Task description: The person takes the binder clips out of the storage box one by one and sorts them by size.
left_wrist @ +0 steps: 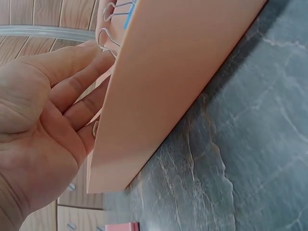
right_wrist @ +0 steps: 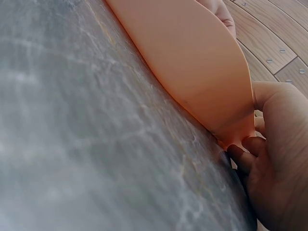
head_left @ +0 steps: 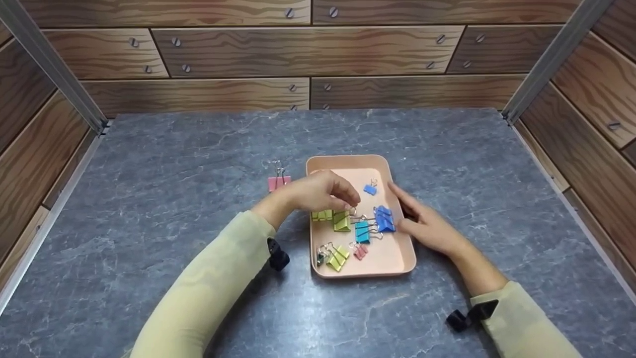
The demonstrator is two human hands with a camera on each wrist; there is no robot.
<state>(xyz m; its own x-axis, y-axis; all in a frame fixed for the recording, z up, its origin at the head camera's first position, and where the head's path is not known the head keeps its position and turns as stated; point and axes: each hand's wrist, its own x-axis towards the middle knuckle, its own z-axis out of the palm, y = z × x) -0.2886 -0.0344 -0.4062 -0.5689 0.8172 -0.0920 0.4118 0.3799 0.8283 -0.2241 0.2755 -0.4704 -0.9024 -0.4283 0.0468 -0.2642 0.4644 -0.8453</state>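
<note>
Looking light but stiff, the lime binder clip point(head_left: 342, 222) wanted holding by its handles; left grip point(head_left: 323, 191) I couldn't tell, right grip point(head_left: 433, 229) pinched the peach tray point(head_left: 385, 261).

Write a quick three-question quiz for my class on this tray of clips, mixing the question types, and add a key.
1. Choose one: the clip lying outside the tray is A) green, B) pink, C) black.
2. True or false: the right hand touches the tray.
3. Fill in: the teal clip lies between a green clip and a larger ... clip.

Key: 1. B; 2. true; 3. blue.
</note>
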